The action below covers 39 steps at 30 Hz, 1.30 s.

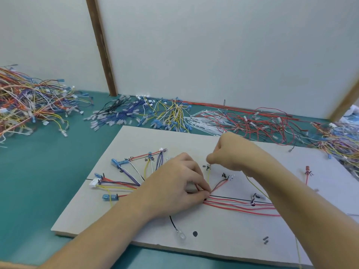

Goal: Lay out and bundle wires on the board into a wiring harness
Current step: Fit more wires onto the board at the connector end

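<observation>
A pale grey board (213, 226) lies on the green table with coloured wires laid out on it. Red, purple, yellow and white wires fan out at the left towards blue terminals (116, 163) and a white connector (94, 182). Several red wires (242, 207) run to the right along a black line. My left hand (174, 183) pinches the wires where they meet at the board's middle. My right hand (231, 154) pinches the upper end of a thin yellow wire (208, 176) at a small post; the wire runs down to my left fingertips.
Heaps of loose wires lie along the back: a mixed pile (29, 101) at far left, blue and yellow ones (145, 113) in the middle, red ones (262, 121) and white cable ties (204, 121) to the right. A black wire with a clear terminal (180, 234) lies near the board's front.
</observation>
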Motion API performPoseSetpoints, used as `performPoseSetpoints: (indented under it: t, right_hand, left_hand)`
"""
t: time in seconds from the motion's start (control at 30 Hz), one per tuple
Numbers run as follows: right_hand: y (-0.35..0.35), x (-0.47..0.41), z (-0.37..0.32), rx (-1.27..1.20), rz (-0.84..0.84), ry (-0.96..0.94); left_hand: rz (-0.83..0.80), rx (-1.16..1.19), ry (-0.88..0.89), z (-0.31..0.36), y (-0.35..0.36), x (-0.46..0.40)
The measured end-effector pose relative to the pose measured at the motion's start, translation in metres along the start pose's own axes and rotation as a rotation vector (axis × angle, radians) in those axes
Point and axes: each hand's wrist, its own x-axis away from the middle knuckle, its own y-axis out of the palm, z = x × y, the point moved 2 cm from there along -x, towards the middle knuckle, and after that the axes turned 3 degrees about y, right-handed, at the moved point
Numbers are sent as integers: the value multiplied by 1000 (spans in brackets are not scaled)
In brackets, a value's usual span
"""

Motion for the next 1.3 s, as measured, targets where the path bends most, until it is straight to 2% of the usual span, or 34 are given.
performPoseSetpoints:
  t: [0.33,0.53,0.63,0.9,1.07,1.2,1.3]
  right_hand:
    - [28,-1,19,-292,132,-172]
    - [25,-2,35,-544,-44,-240]
    - [27,-4,38,-599,-61,-280]
    - [26,-15,37,-255,50,-299]
    - [21,-22,18,-164,-2,-248]
    - [10,-24,0,-103,-137,-170]
    - [6,-19,-21,135,-130,-181]
  left_hand:
    - [2,9,-5,-1,1,0]
    - [-9,22,-11,-2,2,0]
    - [-12,25,-13,0,1,-1]
    - [-14,17,-23,1,0,0]
    - [-27,9,-26,2,0,0]
    - [-15,-3,-31,1,1,0]
    - [-23,1,-42,0,0,1]
